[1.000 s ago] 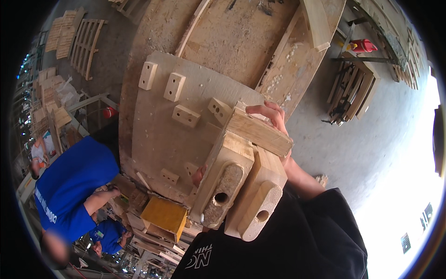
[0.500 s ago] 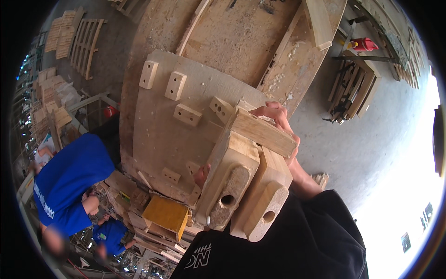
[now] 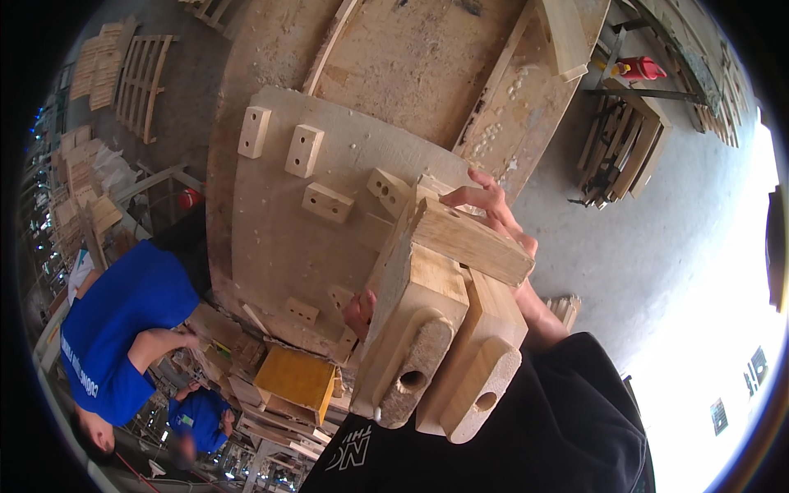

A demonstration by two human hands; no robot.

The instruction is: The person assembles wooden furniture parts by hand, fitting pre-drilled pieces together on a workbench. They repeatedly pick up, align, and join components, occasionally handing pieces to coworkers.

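Observation:
Close in front of me are two thick wooden bars side by side, the left bar and the right bar. Each has a rounded tenon with a round hole at its near end. Across their upper part lies a short wooden crosspiece. My right hand is closed round the crosspiece's far right side, its fingers bent over the top. At the left bar's far side my left hand is closed against the wood; most of it is hidden behind the bar.
Several small drilled wooden blocks lie on a board on the worn workbench. A yellow box stands at the lower left, near a co-worker in blue. Stacked wood sits on the floor at right.
The bars and crosspiece have shifted slightly down and right in view, with both hands still on them. At left, the co-worker's arm now reaches toward the wood pile.

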